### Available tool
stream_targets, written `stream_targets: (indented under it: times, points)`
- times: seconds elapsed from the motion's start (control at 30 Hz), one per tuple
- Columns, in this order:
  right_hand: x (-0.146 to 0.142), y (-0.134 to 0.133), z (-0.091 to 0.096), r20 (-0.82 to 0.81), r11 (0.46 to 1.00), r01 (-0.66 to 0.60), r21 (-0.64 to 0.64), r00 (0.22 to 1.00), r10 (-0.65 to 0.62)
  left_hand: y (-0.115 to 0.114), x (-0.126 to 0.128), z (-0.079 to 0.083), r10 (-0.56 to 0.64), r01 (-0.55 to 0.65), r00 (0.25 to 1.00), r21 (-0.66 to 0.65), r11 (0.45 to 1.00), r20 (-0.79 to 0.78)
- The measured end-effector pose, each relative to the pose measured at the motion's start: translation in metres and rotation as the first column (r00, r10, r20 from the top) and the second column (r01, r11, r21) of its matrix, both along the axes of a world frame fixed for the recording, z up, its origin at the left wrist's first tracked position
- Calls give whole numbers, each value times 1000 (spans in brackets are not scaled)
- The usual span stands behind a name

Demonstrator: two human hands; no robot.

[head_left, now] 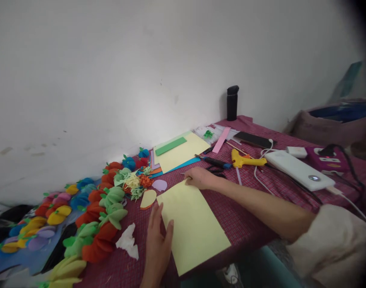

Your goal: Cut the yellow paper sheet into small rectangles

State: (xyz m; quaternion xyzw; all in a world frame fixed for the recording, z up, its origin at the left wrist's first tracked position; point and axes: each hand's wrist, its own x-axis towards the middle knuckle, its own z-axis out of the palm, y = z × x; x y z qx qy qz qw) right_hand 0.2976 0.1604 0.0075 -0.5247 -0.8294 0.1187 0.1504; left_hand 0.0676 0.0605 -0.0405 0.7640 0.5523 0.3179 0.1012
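Note:
A pale yellow paper sheet (195, 224) lies on the checked maroon tablecloth (246, 216) in front of me. My left hand (157, 238) lies flat and open, with its fingers stretched out. Its thumb rests on the sheet's left edge. At the sheet's far corner, my right hand (199, 178) has its fingers curled. A thin tip pokes out to its left; I cannot make out what it is. A yellow half-round cutout (148, 199) and a lilac cutout (159, 185) lie just beyond the left hand.
Rows of coloured paper ornaments (93, 216) fill the left side, with a crumpled white tissue (128, 241) beside them. Behind the sheet lie stacked coloured papers (183, 154), scissors (216, 170), a yellow glue gun (246, 161), a phone (253, 140), a white power bank (300, 170) and a black bottle (232, 103).

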Motion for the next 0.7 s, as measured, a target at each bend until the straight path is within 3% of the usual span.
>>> stream_targets:
  times: [0.13,0.23,0.33,0.4,0.53,0.7]
  points:
    - [21,0,-3,-187,993,-113,-41,977,103,20,-1,13,21,-22,999,1,1000,38]
    - [29,1,-7,-380,971,-213,-111,912,156,42,8,23,-16,16,999,16,1000,-30]
    - [33,2,-15,-448,969,-202,-141,886,120,68,21,32,-89,90,986,-3,996,-139]
    - [37,6,-23,-505,978,-143,-148,862,50,84,27,35,-151,153,958,-10,988,-244]
    - [42,14,-36,-626,971,23,-237,761,-171,101,35,34,-191,188,931,-41,981,-310]
    - [33,4,-28,-706,894,10,-449,608,-362,96,33,24,-195,177,920,-86,981,-340]
